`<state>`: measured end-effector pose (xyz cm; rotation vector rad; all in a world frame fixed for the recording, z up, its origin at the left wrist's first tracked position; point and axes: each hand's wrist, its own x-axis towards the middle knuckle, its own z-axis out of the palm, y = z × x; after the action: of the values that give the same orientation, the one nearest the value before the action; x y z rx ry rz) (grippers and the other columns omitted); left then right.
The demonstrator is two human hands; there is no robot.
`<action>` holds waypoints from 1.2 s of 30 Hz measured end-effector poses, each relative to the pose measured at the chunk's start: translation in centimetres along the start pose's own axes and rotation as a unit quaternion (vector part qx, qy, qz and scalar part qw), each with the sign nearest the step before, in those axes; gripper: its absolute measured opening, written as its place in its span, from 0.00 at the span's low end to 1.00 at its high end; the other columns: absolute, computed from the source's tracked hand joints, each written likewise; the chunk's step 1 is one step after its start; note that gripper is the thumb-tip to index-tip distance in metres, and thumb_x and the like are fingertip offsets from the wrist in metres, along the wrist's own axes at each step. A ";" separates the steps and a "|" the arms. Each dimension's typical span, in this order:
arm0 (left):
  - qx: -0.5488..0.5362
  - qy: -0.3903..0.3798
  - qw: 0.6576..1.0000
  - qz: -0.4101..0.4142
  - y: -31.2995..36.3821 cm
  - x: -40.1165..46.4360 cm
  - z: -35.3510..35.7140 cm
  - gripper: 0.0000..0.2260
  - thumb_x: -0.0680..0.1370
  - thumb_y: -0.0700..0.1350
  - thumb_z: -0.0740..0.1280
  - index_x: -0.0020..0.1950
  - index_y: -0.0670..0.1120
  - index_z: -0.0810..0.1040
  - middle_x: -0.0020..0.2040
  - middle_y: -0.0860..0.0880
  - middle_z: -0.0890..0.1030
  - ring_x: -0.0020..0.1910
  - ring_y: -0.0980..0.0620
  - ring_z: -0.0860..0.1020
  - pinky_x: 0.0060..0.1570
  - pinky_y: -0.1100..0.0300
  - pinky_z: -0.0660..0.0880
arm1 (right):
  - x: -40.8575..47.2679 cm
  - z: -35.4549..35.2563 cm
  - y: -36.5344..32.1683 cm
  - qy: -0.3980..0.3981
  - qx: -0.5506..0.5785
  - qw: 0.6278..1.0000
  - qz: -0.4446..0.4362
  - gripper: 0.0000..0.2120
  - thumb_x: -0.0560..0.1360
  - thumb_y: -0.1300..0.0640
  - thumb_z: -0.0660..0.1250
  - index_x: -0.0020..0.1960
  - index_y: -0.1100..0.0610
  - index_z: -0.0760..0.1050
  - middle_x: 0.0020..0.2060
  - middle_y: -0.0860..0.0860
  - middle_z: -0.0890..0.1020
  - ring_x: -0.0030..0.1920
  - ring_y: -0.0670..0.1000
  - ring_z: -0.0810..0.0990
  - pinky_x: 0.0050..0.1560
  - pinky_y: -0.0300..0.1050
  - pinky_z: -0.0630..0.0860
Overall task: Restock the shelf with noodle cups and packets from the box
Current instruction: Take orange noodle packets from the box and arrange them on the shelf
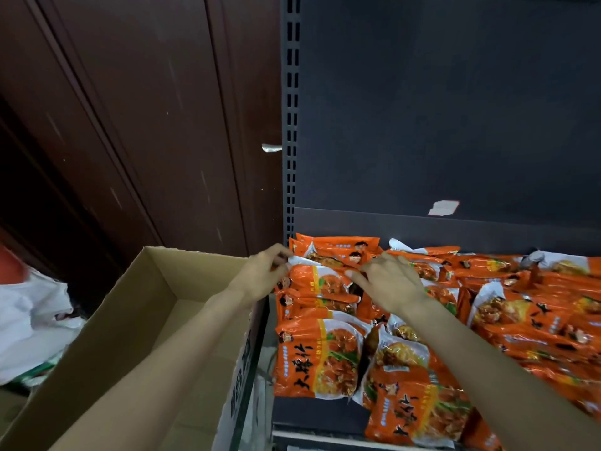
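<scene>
A person's left hand [265, 271] pinches the white end of an orange noodle packet [317, 281] at the shelf's [312, 415] left edge, the right hand [387, 284] gripping its other side. The open cardboard box [136, 307] stands just left, with bare dark back panel [439, 109] above the packed rows.

1. Cardboard box [136, 320] sits left of the shelf [312, 415], right up against it.
2. Noodle packets [422, 336] are piled all over the shelf.
3. Wooden door [130, 125] behind the box, plastic bag [29, 314] to its left.
</scene>
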<state>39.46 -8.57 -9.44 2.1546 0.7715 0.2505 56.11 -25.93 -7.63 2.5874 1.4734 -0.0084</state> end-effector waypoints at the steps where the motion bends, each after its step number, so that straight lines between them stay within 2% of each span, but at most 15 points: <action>1: -0.002 0.002 1.000 0.000 -0.1 0.0 -0.1 0.08 0.80 0.45 0.63 0.59 0.48 0.73 0.52 0.49 0.79 0.48 0.54 0.77 0.39 0.69 0.70 | 0.1 -0.3 -0.3 0.007 -0.002 1.000 0.008 0.28 0.79 0.39 0.46 0.50 0.55 0.79 0.50 0.52 0.81 0.58 0.52 0.73 0.61 0.48 0.65; 3: -0.006 0.001 1.000 -0.006 0.0 0.1 -0.1 0.09 0.80 0.45 0.62 0.60 0.48 0.71 0.53 0.49 0.78 0.49 0.53 0.77 0.40 0.66 0.70 | 0.4 -0.8 -0.8 0.031 0.024 0.999 0.020 0.25 0.80 0.40 0.48 0.49 0.55 0.78 0.51 0.52 0.80 0.58 0.52 0.73 0.60 0.48 0.66; 6: -0.032 -0.012 0.999 -0.025 0.1 0.3 0.0 0.17 0.79 0.47 0.64 0.66 0.47 0.67 0.55 0.50 0.76 0.52 0.54 0.75 0.46 0.64 0.69 | 1.6 -1.1 -1.9 0.067 0.125 0.990 -0.009 0.17 0.81 0.46 0.53 0.64 0.52 0.72 0.58 0.51 0.78 0.60 0.53 0.75 0.59 0.48 0.71; 8: -0.043 -0.026 0.998 -0.035 -0.1 0.5 0.0 0.18 0.78 0.47 0.66 0.66 0.46 0.68 0.58 0.49 0.76 0.53 0.55 0.74 0.47 0.63 0.71 | 2.5 -1.2 -2.7 0.050 0.168 0.984 -0.021 0.15 0.81 0.51 0.56 0.66 0.50 0.70 0.59 0.52 0.78 0.59 0.55 0.77 0.56 0.50 0.74; 12: -0.040 -0.049 0.997 -0.041 -1.1 0.8 0.0 0.14 0.76 0.43 0.68 0.61 0.47 0.72 0.58 0.46 0.78 0.56 0.51 0.76 0.51 0.58 0.76 | 3.8 -0.9 -3.4 0.028 0.154 0.987 0.024 0.12 0.79 0.56 0.61 0.60 0.50 0.76 0.54 0.52 0.81 0.54 0.56 0.79 0.50 0.48 0.75; 15: -0.055 -0.043 0.997 -0.037 -1.3 0.8 -0.1 0.10 0.77 0.42 0.68 0.57 0.47 0.73 0.55 0.47 0.78 0.54 0.50 0.77 0.47 0.58 0.76 | 4.2 -0.8 -2.9 0.045 0.146 0.987 0.056 0.07 0.77 0.60 0.62 0.48 0.53 0.79 0.45 0.55 0.82 0.48 0.59 0.80 0.42 0.46 0.73; 17: -0.056 -0.038 0.997 -0.031 -1.3 0.8 -0.2 0.08 0.76 0.42 0.68 0.54 0.48 0.73 0.54 0.46 0.79 0.53 0.50 0.77 0.46 0.59 0.76 | 4.4 -0.9 -2.4 0.054 0.187 0.978 0.079 0.07 0.77 0.60 0.62 0.46 0.54 0.79 0.43 0.55 0.83 0.47 0.59 0.81 0.44 0.48 0.74; 20: -0.050 -0.044 0.997 -0.027 -1.5 1.0 -0.3 0.08 0.75 0.41 0.69 0.53 0.48 0.73 0.54 0.46 0.79 0.53 0.50 0.78 0.51 0.54 0.77 | 4.3 -0.9 -1.5 0.083 0.269 0.955 0.098 0.07 0.76 0.61 0.63 0.46 0.54 0.80 0.42 0.54 0.83 0.46 0.57 0.81 0.45 0.48 0.77; 22: -0.059 -0.050 0.997 -0.028 -1.4 1.0 -0.3 0.10 0.76 0.42 0.68 0.55 0.47 0.73 0.56 0.46 0.79 0.54 0.50 0.77 0.52 0.54 0.77 | 4.1 -0.8 -1.1 0.087 0.309 0.942 0.095 0.07 0.76 0.61 0.64 0.49 0.54 0.81 0.43 0.53 0.83 0.46 0.54 0.81 0.46 0.49 0.78; 24: -0.057 -0.040 0.997 -0.018 -0.9 1.0 -0.2 0.12 0.77 0.43 0.67 0.60 0.47 0.73 0.58 0.47 0.77 0.55 0.52 0.76 0.51 0.58 0.76 | 3.8 -0.6 -0.8 0.072 0.334 0.936 0.082 0.08 0.77 0.60 0.64 0.53 0.54 0.80 0.44 0.51 0.83 0.47 0.52 0.81 0.48 0.48 0.78; 27: -0.036 -0.014 0.999 0.033 0.1 1.0 0.0 0.18 0.79 0.43 0.64 0.68 0.50 0.68 0.62 0.48 0.72 0.59 0.52 0.73 0.50 0.62 0.74 | 3.4 -0.6 -0.7 0.054 0.328 0.941 0.058 0.08 0.76 0.61 0.65 0.53 0.54 0.80 0.41 0.50 0.82 0.48 0.53 0.81 0.49 0.46 0.77; 30: 0.017 -0.038 0.995 0.089 1.1 1.5 0.1 0.23 0.80 0.43 0.61 0.73 0.55 0.62 0.65 0.50 0.67 0.63 0.53 0.69 0.53 0.65 0.72 | 3.1 -1.2 -1.2 0.057 0.320 0.946 0.009 0.09 0.77 0.61 0.65 0.53 0.54 0.81 0.51 0.51 0.83 0.54 0.52 0.80 0.56 0.48 0.76; 32: 0.072 -0.055 0.990 0.105 1.3 1.9 0.2 0.22 0.80 0.42 0.61 0.73 0.54 0.64 0.65 0.48 0.68 0.63 0.51 0.70 0.57 0.64 0.70 | 3.0 -1.5 -1.8 0.052 0.332 0.941 -0.036 0.11 0.77 0.61 0.64 0.56 0.53 0.81 0.55 0.49 0.82 0.57 0.49 0.79 0.58 0.47 0.75; 33: 0.082 -0.060 0.990 0.102 1.4 2.0 0.2 0.20 0.80 0.43 0.61 0.71 0.53 0.66 0.64 0.47 0.70 0.63 0.50 0.71 0.58 0.62 0.72 | 2.9 -1.6 -2.0 0.050 0.337 0.939 -0.045 0.12 0.78 0.60 0.63 0.59 0.52 0.79 0.55 0.50 0.82 0.57 0.48 0.79 0.59 0.46 0.75; 36: 0.064 -0.053 0.994 0.074 1.3 1.9 0.1 0.13 0.80 0.43 0.61 0.65 0.48 0.74 0.60 0.46 0.73 0.60 0.49 0.74 0.53 0.59 0.75 | 2.7 -1.4 -1.0 0.043 0.316 0.948 0.013 0.14 0.78 0.59 0.63 0.63 0.54 0.75 0.56 0.52 0.81 0.57 0.51 0.78 0.58 0.47 0.75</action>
<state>41.56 -8.16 -8.68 2.3290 0.5817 0.1651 56.50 -22.95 -6.65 3.1291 1.6811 -0.4415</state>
